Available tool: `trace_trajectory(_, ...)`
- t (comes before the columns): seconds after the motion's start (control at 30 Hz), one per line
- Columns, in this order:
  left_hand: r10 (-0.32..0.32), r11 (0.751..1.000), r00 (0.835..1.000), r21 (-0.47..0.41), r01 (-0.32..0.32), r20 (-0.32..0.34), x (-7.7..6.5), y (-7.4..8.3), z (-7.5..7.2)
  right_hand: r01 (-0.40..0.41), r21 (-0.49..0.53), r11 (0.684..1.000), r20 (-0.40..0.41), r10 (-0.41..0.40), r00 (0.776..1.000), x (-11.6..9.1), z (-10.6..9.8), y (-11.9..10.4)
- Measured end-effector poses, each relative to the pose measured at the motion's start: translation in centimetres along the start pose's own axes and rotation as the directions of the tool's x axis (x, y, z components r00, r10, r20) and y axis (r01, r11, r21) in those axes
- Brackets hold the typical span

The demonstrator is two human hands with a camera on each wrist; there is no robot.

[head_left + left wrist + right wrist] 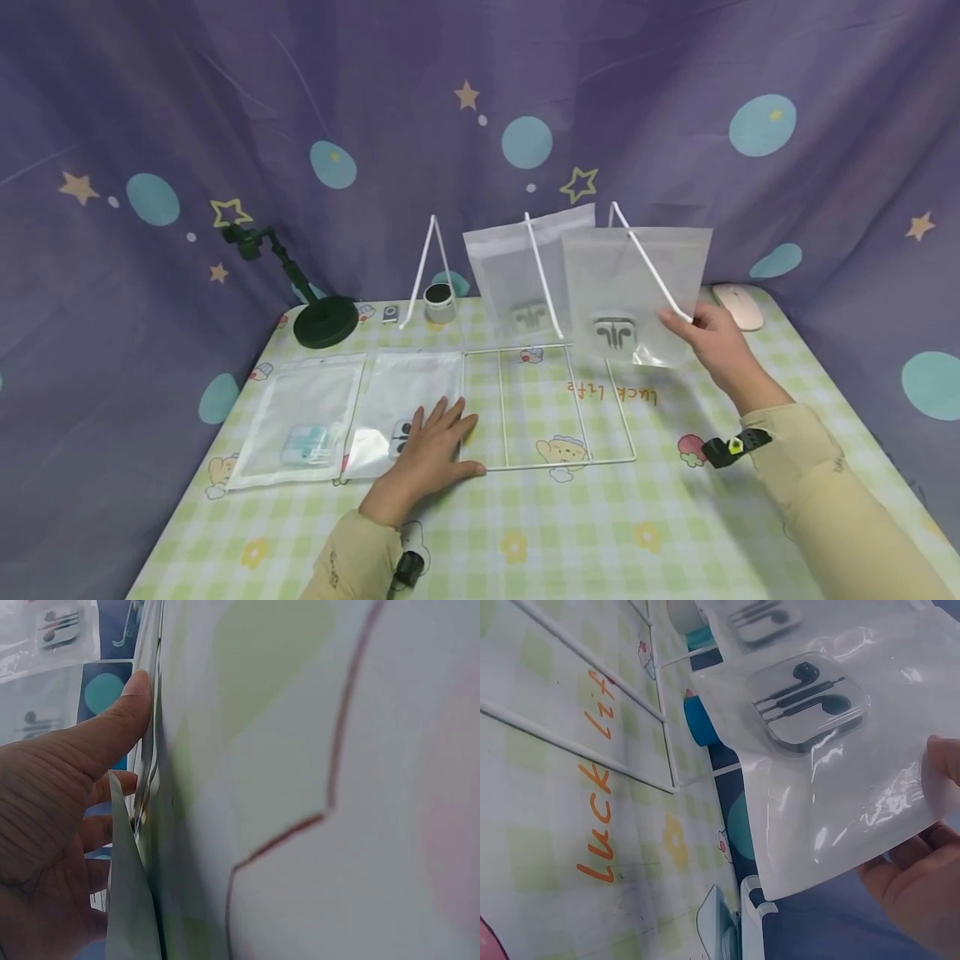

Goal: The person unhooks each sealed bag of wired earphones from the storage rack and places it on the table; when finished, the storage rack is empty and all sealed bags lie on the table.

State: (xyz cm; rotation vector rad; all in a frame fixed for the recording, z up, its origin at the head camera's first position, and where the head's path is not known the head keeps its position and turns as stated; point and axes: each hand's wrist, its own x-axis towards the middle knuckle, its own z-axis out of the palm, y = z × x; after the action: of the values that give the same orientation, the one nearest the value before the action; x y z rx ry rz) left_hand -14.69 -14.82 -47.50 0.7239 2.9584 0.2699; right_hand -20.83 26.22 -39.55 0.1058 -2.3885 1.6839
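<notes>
My right hand pinches the lower right edge of a translucent zip bag, thumb in front and fingers behind. Boxed wired earphones show inside this bag. It hangs from a sloping prong of a white wire rack. Behind and left, a similar bag with earphones hangs on the middle prong. My left hand rests with spread fingers over the rack's left edge and a flat zip bag holding a partly covered white box.
Another flat zip bag with a teal-and-white item lies left. At the back stand a dark green desk lamp, a small silver device and a white cylinder with a dark top. A pink mouse sits back right.
</notes>
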Motion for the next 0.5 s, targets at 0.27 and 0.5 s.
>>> trace_trajectory(0.27,0.000,1.000,1.000,0.002,0.000,0.001,0.0,0.0,0.0,0.066,0.052,0.996,0.022,-0.067,0.997,-1.1,-0.7,0.0)
trace_trajectory(0.5,-0.006,1.000,1.000,-0.001,0.006,0.002,0.0,0.0,0.1,0.057,0.083,0.995,0.023,-0.059,0.998,-1.8,-1.1,-0.1)
